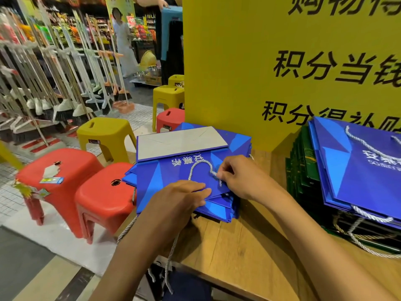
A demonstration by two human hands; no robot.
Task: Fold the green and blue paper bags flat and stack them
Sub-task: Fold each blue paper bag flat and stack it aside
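Note:
A flattened blue paper bag (171, 172) lies on top of a pile of blue bags at the wooden table's left end, its grey bottom panel (180, 141) folded up at the far side. My left hand (180, 198) presses flat on the bag's near edge. My right hand (236, 174) pinches the bag's grey rope handle (200, 167) at its right end. At the right stands a second stack: green bags (301, 161) with blue bags (358, 161) lying on top, rope handles hanging out.
A tall yellow sign board (271, 61) with black characters stands behind the bags. The wooden table (249, 242) has bare surface near me. Left of it are red stools (65, 170) and yellow stools (104, 131), then a broom rack (43, 72). People stand in the aisle beyond.

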